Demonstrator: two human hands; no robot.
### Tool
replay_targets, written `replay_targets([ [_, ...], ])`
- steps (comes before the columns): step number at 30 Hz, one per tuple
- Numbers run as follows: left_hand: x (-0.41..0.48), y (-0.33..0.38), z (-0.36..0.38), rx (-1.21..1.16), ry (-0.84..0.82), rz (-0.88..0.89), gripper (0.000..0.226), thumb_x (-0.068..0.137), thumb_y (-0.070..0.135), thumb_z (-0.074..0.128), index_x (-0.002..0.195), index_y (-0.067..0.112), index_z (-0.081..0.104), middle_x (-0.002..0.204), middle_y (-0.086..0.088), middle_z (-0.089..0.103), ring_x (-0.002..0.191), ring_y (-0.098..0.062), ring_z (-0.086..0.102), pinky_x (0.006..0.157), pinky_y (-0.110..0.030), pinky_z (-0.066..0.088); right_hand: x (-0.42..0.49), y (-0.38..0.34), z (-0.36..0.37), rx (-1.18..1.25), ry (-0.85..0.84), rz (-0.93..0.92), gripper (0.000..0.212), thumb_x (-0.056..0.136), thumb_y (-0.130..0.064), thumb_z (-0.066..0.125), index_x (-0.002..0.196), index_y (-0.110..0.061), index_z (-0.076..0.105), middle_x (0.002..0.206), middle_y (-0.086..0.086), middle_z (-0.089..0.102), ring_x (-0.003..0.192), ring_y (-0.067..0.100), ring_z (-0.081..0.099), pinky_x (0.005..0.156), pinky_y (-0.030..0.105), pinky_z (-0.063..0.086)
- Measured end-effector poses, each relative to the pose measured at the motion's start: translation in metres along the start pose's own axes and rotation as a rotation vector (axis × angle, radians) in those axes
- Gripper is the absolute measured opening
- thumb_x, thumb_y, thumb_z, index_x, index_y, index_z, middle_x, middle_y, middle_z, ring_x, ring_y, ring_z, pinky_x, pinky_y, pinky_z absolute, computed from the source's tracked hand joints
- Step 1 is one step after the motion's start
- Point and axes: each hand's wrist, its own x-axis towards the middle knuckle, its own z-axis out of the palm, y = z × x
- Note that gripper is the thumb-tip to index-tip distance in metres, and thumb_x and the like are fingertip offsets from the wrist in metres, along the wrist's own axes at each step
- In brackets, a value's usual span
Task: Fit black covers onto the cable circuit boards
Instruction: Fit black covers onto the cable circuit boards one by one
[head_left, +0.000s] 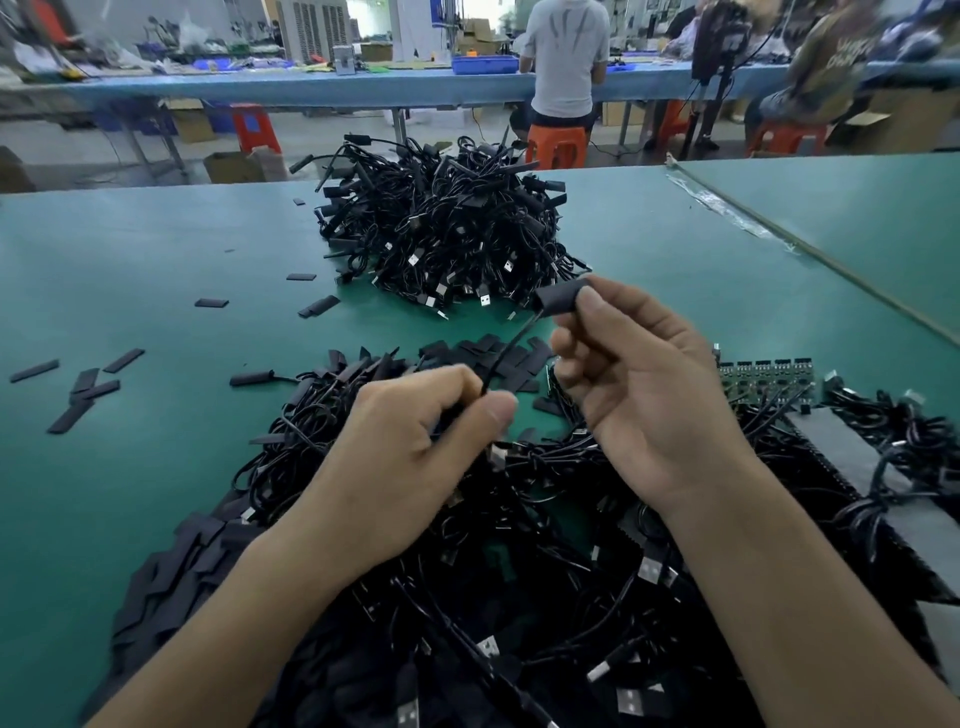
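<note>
My right hand (639, 395) pinches a black cover (558, 299) between thumb and fingertips, raised above the table. A thin black cable (511, 345) runs down from that cover into my left hand (415, 447), which pinches it between thumb and forefinger. Whether a board sits inside the cover is hidden. Below both hands lies a tangle of black USB cables (519, 597). Loose black covers (498, 356) lie in a small heap just beyond my hands. A panel of green circuit boards (763, 382) lies to the right of my right hand.
A large pile of black cables (447, 223) sits farther back on the green table (156, 260). Single covers (83, 387) are scattered at the left. A taped seam (753, 223) crosses the right side. People sit at a blue bench (311, 88) behind.
</note>
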Motion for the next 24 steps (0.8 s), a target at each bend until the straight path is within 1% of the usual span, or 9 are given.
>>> replay_targets([
  [2, 0.002, 0.001, -0.001, -0.103, 0.031, -0.028, 0.036, 0.096, 0.046, 0.049, 0.07, 0.024, 0.058, 0.073, 0.008, 0.072, 0.056, -0.02, 0.062, 0.053, -0.03, 0.05, 0.001, -0.002, -0.002, -0.049, 0.046, 0.0, 0.017, 0.085, -0.009, 0.066, 0.102, -0.005, 0.067, 0.089, 0.011, 0.074, 0.067, 0.013, 0.066, 0.055, 0.02, 0.05],
  [4, 0.004, -0.001, -0.003, -0.112, 0.118, -0.1, 0.031, 0.099, 0.04, 0.051, 0.071, 0.028, 0.058, 0.06, 0.005, 0.068, 0.045, -0.015, 0.058, 0.05, -0.021, 0.047, 0.002, -0.004, -0.005, -0.296, 0.114, -0.058, 0.01, 0.09, -0.007, 0.067, 0.099, -0.009, 0.07, 0.085, 0.008, 0.076, 0.069, 0.013, 0.069, 0.057, 0.02, 0.051],
  [8, 0.003, -0.015, -0.006, 0.176, 0.269, -0.27, 0.005, 0.099, 0.031, 0.055, 0.099, 0.036, 0.057, 0.057, 0.008, 0.063, 0.049, -0.001, 0.055, 0.048, -0.013, 0.036, 0.002, -0.008, -0.015, -1.284, 0.215, -0.281, 0.02, 0.092, -0.016, 0.067, 0.11, -0.022, 0.073, 0.091, -0.007, 0.075, 0.078, -0.001, 0.068, 0.073, 0.012, 0.05],
  [10, 0.001, -0.016, -0.008, 0.395, 0.305, -0.25, 0.018, 0.097, 0.031, 0.053, 0.114, 0.036, 0.056, 0.065, 0.013, 0.061, 0.061, -0.002, 0.057, 0.055, -0.021, 0.037, 0.003, -0.015, -0.025, -1.683, 0.263, -0.296, 0.026, 0.093, -0.013, 0.061, 0.117, -0.02, 0.072, 0.111, 0.002, 0.074, 0.097, 0.015, 0.067, 0.092, 0.026, 0.05],
  [12, 0.0, -0.015, -0.009, 0.562, 0.276, -0.271, 0.017, 0.096, 0.03, 0.052, 0.106, 0.038, 0.063, 0.084, 0.015, 0.057, 0.064, -0.009, 0.053, 0.06, -0.029, 0.038, 0.006, -0.022, -0.036, -1.895, 0.358, -0.184, 0.034, 0.093, -0.015, 0.06, 0.125, -0.023, 0.067, 0.131, 0.008, 0.064, 0.121, 0.029, 0.056, 0.112, 0.044, 0.037],
  [14, -0.001, -0.015, -0.01, 0.695, 0.167, -0.389, 0.016, 0.093, 0.035, 0.054, 0.096, 0.038, 0.069, 0.094, 0.012, 0.046, 0.065, -0.014, 0.048, 0.062, -0.03, 0.035, 0.008, -0.028, -0.044, -1.955, 0.443, -0.007, 0.04, 0.094, -0.027, 0.06, 0.134, -0.031, 0.058, 0.145, 0.007, 0.049, 0.138, 0.03, 0.038, 0.12, 0.052, 0.016],
  [16, -0.002, -0.016, -0.01, 0.774, 0.046, -0.501, 0.022, 0.093, 0.045, 0.05, 0.098, 0.038, 0.071, 0.098, 0.01, 0.041, 0.066, -0.016, 0.047, 0.064, -0.032, 0.034, 0.009, -0.03, -0.05, -1.965, 0.487, 0.17, 0.047, 0.094, -0.043, 0.058, 0.14, -0.036, 0.049, 0.152, 0.008, 0.039, 0.144, 0.032, 0.027, 0.119, 0.055, 0.009],
  [19, -0.002, -0.016, -0.01, 0.808, 0.0, -0.521, 0.028, 0.092, 0.053, 0.046, 0.103, 0.041, 0.068, 0.098, 0.01, 0.04, 0.067, -0.018, 0.049, 0.063, -0.031, 0.033, 0.012, -0.027, -0.054, -1.929, 0.49, 0.336, 0.054, 0.093, -0.054, 0.052, 0.143, -0.037, 0.043, 0.153, 0.01, 0.034, 0.144, 0.034, 0.025, 0.115, 0.056, 0.016],
  [24, -0.003, -0.02, -0.01, 0.813, 0.043, -0.42, 0.025, 0.09, 0.054, 0.052, 0.107, 0.044, 0.068, 0.093, 0.009, 0.033, 0.058, -0.008, 0.038, 0.056, -0.028, 0.029, 0.013, -0.018, -0.052, -1.968, 0.427, 0.293, 0.045, 0.092, -0.053, 0.05, 0.132, -0.036, 0.055, 0.139, 0.004, 0.043, 0.131, 0.03, 0.032, 0.102, 0.056, 0.029],
])
